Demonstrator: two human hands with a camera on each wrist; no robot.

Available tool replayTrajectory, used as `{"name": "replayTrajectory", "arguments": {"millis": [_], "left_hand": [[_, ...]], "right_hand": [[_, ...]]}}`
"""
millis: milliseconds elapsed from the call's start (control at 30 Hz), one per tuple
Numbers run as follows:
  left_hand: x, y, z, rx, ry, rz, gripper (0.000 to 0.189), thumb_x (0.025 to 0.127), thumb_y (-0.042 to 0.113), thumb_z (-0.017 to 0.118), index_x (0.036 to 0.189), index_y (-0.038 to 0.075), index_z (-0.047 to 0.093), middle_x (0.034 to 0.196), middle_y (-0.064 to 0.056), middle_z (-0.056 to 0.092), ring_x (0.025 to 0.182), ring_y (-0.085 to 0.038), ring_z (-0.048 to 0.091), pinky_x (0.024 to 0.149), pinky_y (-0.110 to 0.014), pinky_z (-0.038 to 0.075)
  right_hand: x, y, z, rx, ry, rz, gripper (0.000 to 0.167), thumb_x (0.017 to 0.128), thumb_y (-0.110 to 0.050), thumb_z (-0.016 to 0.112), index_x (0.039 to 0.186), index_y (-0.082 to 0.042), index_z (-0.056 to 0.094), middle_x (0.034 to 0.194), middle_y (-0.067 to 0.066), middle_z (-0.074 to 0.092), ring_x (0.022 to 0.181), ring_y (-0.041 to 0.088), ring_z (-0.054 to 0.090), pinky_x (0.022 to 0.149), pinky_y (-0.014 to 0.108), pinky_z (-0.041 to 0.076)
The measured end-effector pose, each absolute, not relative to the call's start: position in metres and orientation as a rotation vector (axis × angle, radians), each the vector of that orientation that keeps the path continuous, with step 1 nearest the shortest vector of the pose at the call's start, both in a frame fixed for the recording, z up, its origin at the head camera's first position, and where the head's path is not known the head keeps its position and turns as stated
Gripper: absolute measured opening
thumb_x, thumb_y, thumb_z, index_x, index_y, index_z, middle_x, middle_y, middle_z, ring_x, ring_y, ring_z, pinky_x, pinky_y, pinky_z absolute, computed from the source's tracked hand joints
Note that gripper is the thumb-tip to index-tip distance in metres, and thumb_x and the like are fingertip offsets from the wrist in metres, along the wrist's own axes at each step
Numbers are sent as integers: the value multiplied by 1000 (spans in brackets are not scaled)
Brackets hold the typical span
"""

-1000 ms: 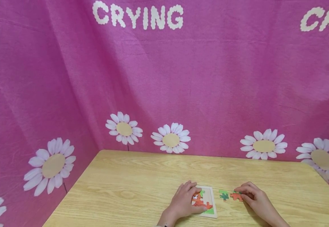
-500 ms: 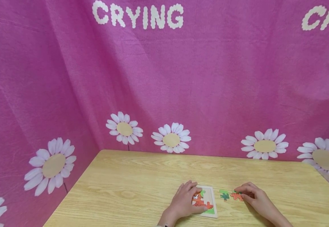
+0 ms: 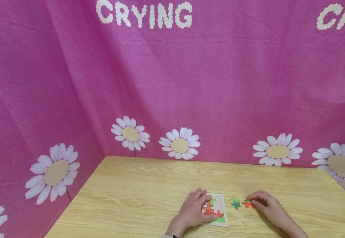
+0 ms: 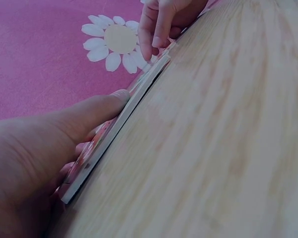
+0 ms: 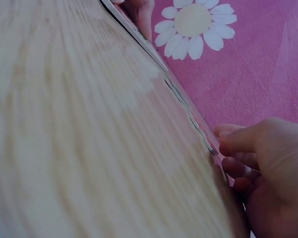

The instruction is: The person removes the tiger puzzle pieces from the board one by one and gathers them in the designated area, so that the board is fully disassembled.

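Note:
In the head view a small wooden puzzle board (image 3: 225, 211) lies near the table's front, with an orange striped animal and green picture parts in its pale frame. My left hand (image 3: 194, 208) holds the board from its left side, fingers at the far edge and thumb across the near part, covering its left portion. To the right, my right hand (image 3: 268, 206) pinches an orange and green puzzle piece (image 3: 246, 204) between thumb and index finger, low at the table. A green puzzle piece (image 3: 235, 203) lies between that piece and the board.
The wood-grain table (image 3: 148, 185) stretches back to a pink curtain (image 3: 220, 82) printed with white daisies and letters. The curtain also runs along the table's left side.
The head view has shifted very slightly. Both hands, the board and the puzzle pieces stay in nearly the same places.

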State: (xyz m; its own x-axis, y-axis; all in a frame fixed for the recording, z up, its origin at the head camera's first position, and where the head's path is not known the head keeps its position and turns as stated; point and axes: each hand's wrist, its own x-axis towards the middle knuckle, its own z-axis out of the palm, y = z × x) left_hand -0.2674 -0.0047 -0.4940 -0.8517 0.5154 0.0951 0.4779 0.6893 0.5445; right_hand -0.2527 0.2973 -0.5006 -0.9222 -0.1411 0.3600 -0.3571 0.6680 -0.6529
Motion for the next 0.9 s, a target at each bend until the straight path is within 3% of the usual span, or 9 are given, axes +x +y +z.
{"name": "replayTrajectory", "arguments": {"millis": [133,300,900], "left_hand": [[-267,-5,-494,849,2822,885,65,82,56,70,137,24,55,153,3,42,149,-22,30,126,-40,22],[-267,-6,-492,861,2834,858,65,82,56,70,137,24,55,153,3,42,148,-21,30,125,-41,23],[-271,-16,-486,884,2721,863,70,83,51,71,145,27,48,159,4,35,151,-23,26,125,-46,22]], "right_hand": [[-250,291,-500,404,-2552,1150,12,89,-1,67,98,-8,72,92,-5,64,73,-8,53,61,15,49],[-249,279,-499,524,-2469,1188,11,88,-2,68,96,-7,71,87,-6,63,67,-5,50,55,17,45],[-245,236,-501,875,-2433,1254,15,86,-5,71,99,-13,69,88,2,62,75,-5,50,56,17,44]]}}
